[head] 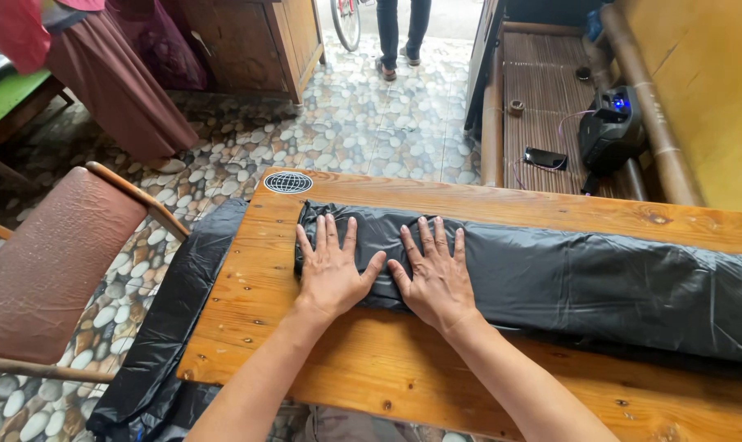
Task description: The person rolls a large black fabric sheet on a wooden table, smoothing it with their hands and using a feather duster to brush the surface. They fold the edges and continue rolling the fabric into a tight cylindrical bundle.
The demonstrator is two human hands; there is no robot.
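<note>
Arms: two bare arms come up from the bottom edge, over the near side of the wooden tabletop (371, 368).
Left hand: the left hand (332, 270) lies flat and open, fingers spread, palm down on the black plastic sheet (567, 282). It grips nothing.
Right hand: the right hand (435, 274) is flat and open too, pressed on the same sheet just beside the left hand. The two thumbs are close but do not touch.
Black plastic sheet: it lies folded in a long strip across the tabletop, from the hands out to the right edge. Its left end sits under the hands.
More plastic: another black piece (170, 327) hangs off the left end of the tabletop, down to the floor.
Sticker: a round black and white sticker (288, 182) sits on the far left corner of the tabletop.
Chair: a brown chair (52, 270) stands on the left, on the pebble floor (363, 123).
Bench: a wooden bench (543, 106) stands past the tabletop, with a dark phone (545, 158) and a black speaker (610, 131) on it.
Person: someone's legs (402, 37) show at the top, well apart from the hands.
</note>
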